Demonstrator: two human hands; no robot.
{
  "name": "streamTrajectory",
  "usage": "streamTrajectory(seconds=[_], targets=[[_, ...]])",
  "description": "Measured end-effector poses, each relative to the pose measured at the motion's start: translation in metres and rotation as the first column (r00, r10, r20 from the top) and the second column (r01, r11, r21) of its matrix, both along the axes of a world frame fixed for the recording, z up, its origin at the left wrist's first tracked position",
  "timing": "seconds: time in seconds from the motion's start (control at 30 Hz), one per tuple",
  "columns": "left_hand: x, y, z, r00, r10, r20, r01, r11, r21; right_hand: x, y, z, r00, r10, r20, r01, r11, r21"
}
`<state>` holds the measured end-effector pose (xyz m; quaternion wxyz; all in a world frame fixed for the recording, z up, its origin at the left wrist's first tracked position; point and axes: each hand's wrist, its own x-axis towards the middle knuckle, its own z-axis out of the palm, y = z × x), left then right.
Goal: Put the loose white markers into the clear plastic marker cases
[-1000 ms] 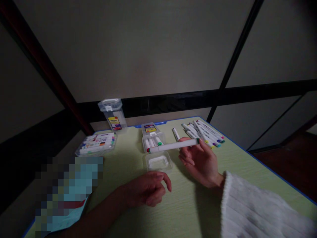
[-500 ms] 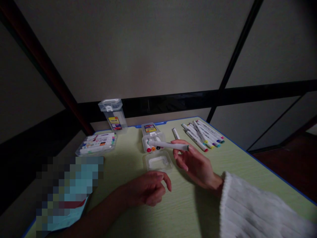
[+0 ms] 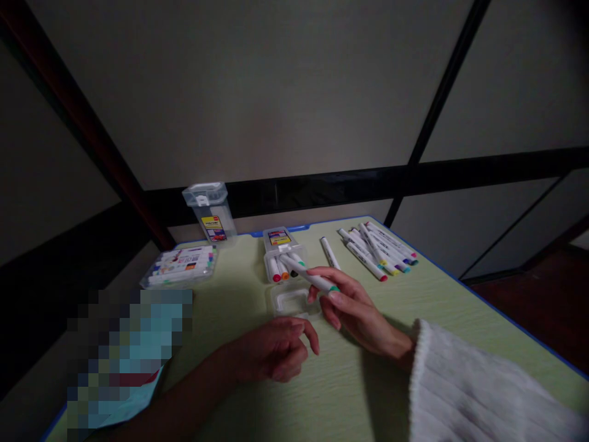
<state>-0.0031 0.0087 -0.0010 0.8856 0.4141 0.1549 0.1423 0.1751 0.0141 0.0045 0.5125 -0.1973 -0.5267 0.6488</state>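
Right hand point(image 3: 358, 310) pinches white marker point(image 3: 322, 283) near its green near end, far end at clear box point(image 3: 278, 238). Left hand point(image 3: 276, 351) loosely curled, fingers slightly apart, nothing visible inside. Marker's probably light, stiff, slightly slick; grab the barrel.

I'm sitting in what is looking like a home room, panelled walls point(image 3: 276, 92) enclosing my small blue-edged desk point(image 3: 239, 307).

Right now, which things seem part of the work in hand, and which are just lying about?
In the work:
- green-tipped marker, in the right hand
- box of markers, under its far end
- open lid, near the empty left hand
- loose markers, probably

Apparently lying about:
- upright box
- flat marker case
- teal item, partly blurred
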Motion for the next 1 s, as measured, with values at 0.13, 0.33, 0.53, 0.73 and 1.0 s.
streamTrajectory(seconds=[0.13,0.33,0.53,0.73,1.0], targets=[[-0.0002,0.0005,0.0002,1.0,0.003,-0.003,-0.003,1.0,0.002,-0.0015,0.0004,-0.0008,1.0,-0.001,0.027,0.001,1.0,-0.005],[-0.0005,0.0002,0.0004,1.0,0.014,-0.016,-0.014,1.0,0.011,-0.0034,0.0021,-0.0027,0.998,0.016,0.056,-0.015,1.0,-0.027],[-0.0005,-0.0003,0.0022,0.999,0.014,-0.049,-0.014,1.0,0.019,-0.0049,0.0028,-0.0052,0.995,0.01,0.097,-0.005,0.998,-0.055],[-0.0007,0.0,0.0014,0.997,0.017,-0.07,-0.015,1.0,0.018,-0.0054,0.0029,-0.0043,0.996,0.041,0.079,-0.035,0.996,-0.082],[0.0002,-0.0002,0.0004,0.996,0.037,-0.082,-0.035,0.999,0.024,-0.0045,0.0014,-0.0061,0.991,0.122,0.048,-0.119,0.991,-0.06]])
